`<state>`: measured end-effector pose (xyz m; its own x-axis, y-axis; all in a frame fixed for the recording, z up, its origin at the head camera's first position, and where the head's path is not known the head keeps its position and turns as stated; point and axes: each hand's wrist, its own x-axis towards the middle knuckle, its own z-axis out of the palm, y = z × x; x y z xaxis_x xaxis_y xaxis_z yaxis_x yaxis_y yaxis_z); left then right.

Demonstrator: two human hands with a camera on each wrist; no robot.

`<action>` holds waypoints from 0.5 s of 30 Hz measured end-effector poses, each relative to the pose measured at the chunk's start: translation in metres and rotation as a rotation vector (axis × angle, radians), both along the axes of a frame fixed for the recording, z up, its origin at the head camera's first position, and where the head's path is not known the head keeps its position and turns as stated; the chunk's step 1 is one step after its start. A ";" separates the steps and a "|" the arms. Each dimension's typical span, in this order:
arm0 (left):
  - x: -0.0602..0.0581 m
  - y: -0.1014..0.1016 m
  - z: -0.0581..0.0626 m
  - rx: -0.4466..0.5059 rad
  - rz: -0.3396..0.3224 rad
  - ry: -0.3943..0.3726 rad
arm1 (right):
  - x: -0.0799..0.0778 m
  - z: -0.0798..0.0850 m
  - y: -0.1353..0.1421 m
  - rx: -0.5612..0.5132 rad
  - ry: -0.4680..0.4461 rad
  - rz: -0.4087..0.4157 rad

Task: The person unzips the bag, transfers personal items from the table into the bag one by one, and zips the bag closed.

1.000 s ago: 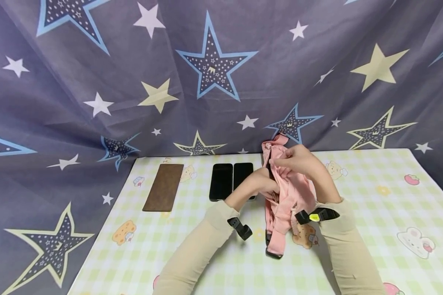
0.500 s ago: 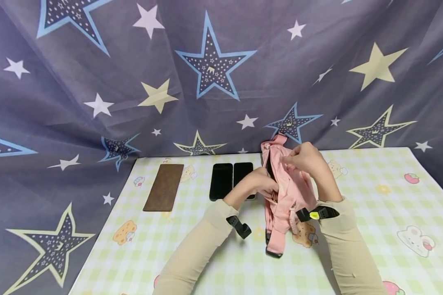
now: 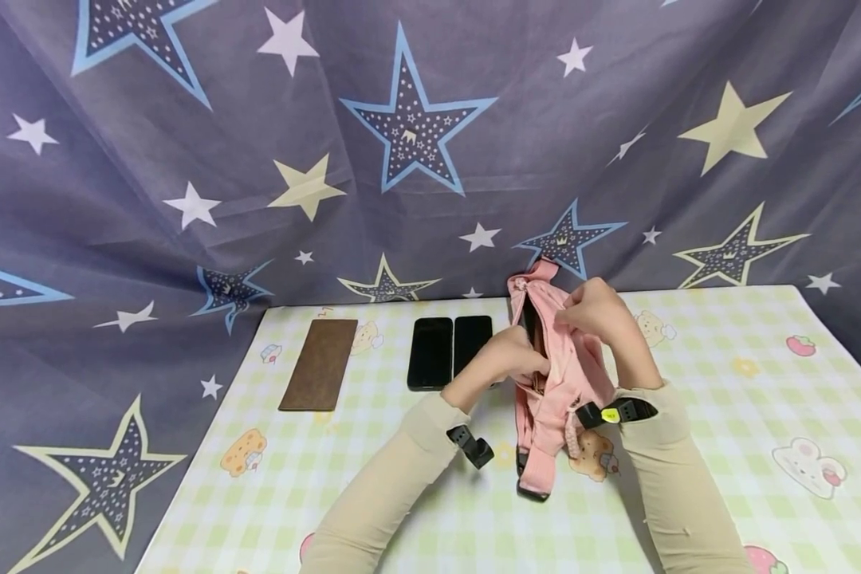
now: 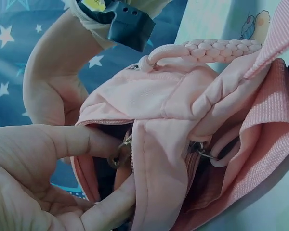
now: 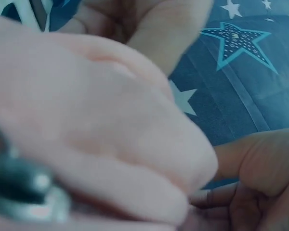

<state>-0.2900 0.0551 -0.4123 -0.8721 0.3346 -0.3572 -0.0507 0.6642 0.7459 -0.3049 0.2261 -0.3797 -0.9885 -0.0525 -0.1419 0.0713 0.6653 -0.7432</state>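
Note:
A pink fabric bag (image 3: 565, 368) with a braided handle (image 4: 221, 49) stands on the table, its zipped top parted. My left hand (image 3: 514, 356) reaches into that opening from the left, its fingertips hidden inside. In the left wrist view, a brown thing (image 4: 122, 177) with a metal ring (image 4: 116, 158) shows between the left hand's fingers; its kind is unclear, and whether they grip it cannot be seen. From the other side my right hand (image 3: 597, 312) pinches the bag's cloth beside the opening. Pink cloth, blurred, covers much of the right wrist view.
Two black phones (image 3: 430, 354) lie side by side left of the bag, the right one partly behind the left hand. Farther left lies a flat brown rectangular piece (image 3: 319, 364) resembling a long wallet. A starred curtain (image 3: 416, 231) hangs behind the checked tablecloth (image 3: 273, 494).
My right hand has shifted a little to the right from the zip edge with the bag's cloth, and the opening gapes wider. The left hand stays at the opening, with only a slight shift.

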 end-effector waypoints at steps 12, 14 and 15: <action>-0.017 -0.017 -0.009 0.450 0.146 -0.285 | 0.001 0.008 0.001 -0.329 -0.085 0.126; -0.016 -0.015 -0.011 0.468 0.156 -0.303 | 0.001 0.008 0.002 -0.375 -0.089 0.136; -0.015 -0.013 -0.013 0.471 0.164 -0.310 | 0.001 0.008 0.003 -0.394 -0.092 0.138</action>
<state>-0.3054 0.0422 -0.4257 -0.8045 0.3884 -0.4493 -0.3876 0.2297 0.8927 -0.3041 0.2290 -0.3718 -0.9526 -0.2512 -0.1715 0.0792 0.3395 -0.9373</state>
